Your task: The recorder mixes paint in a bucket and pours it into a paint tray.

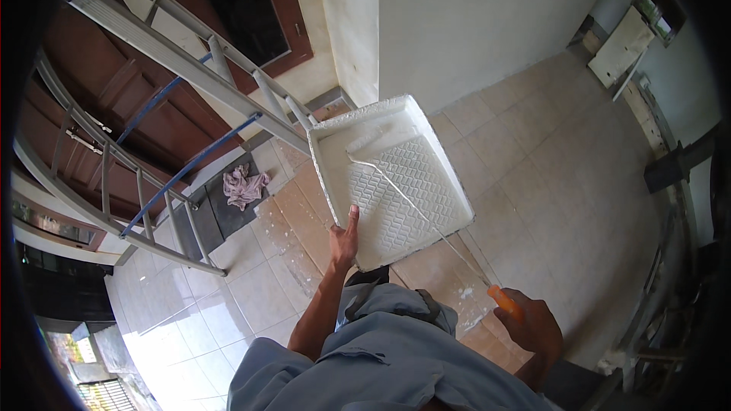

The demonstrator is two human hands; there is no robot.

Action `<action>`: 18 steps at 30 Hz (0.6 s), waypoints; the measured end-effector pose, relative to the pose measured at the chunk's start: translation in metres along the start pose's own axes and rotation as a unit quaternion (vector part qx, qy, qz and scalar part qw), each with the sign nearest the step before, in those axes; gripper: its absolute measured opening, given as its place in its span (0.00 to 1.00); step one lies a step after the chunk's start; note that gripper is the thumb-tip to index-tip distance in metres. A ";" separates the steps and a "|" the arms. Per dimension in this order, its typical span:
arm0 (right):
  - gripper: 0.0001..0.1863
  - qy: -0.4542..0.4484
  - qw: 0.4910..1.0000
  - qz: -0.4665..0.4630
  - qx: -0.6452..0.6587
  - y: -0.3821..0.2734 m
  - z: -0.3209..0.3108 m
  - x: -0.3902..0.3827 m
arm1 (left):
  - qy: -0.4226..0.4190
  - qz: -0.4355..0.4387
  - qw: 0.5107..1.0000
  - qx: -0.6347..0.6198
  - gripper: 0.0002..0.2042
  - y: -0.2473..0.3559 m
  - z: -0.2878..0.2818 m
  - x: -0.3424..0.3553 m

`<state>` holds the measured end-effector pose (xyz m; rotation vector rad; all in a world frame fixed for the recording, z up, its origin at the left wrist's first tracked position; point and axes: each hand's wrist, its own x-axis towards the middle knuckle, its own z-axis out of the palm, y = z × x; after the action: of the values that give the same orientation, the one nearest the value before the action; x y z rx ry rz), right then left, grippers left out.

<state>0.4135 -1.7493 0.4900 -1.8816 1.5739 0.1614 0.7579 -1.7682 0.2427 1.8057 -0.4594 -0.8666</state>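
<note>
My left hand (pixel 345 241) grips the left edge of a white paint tray (pixel 449 183), its thumb over the rim. White paint covers the tray's ribbed slope and fills the deeper far end. In my right hand (pixel 533 327) is the orange handle of a paint roller (pixel 506 302), with my fingers wrapped round it. The roller's thin wire frame runs up across the tray to the far left. Its white roller head lies in the paint at the far end and hardly stands out from it.
An aluminium ladder (pixel 190 68) with blue braces stands at the left, by brown doors. A pinkish rag (pixel 244 186) lies on a dark mat (pixel 217 213). Paint-spattered brown cardboard (pixel 304 205) covers part of the tiled floor (pixel 533 175). A pale board (pixel 620 47) leans at the far right.
</note>
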 end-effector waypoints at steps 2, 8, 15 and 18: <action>0.21 -0.004 1.000 0.001 0.011 -0.011 -0.018 0.023 | -0.003 -0.013 1.000 0.026 0.37 0.017 0.002 0.026; 0.20 0.028 0.997 -0.075 0.022 -0.041 -0.043 0.101 | -0.023 -0.024 0.999 -0.034 0.35 0.068 0.003 0.101; 0.18 0.015 0.993 -0.116 0.012 -0.088 -0.082 0.176 | 0.019 -0.040 0.998 -0.038 0.36 0.096 0.005 0.157; 0.19 0.013 0.991 -0.133 -0.002 -0.098 -0.098 0.212 | 0.026 -0.073 0.997 -0.013 0.36 0.104 0.006 0.186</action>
<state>0.5281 -1.9744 0.5006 -2.0817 1.3233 0.0225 0.8861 -1.9360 0.2722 1.8495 -0.2853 -0.9191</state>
